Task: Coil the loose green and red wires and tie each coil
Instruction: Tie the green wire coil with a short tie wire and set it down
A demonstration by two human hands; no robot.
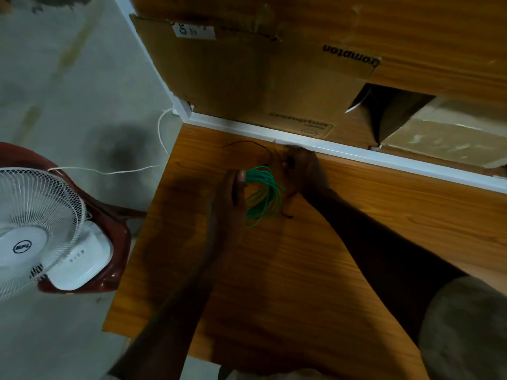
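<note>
Green wire coil (262,196) sits between our hands on the wooden tabletop (315,256); our left hand (229,204) pinches its near side shut; our right hand (303,171) looks closed on a thin dark strand (247,144); we should keep loops bunched tight while wrapping, we judge.

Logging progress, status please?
Left hand holds green coil. Right hand closed on dark wire. Wooden table otherwise unobstructed.
</note>
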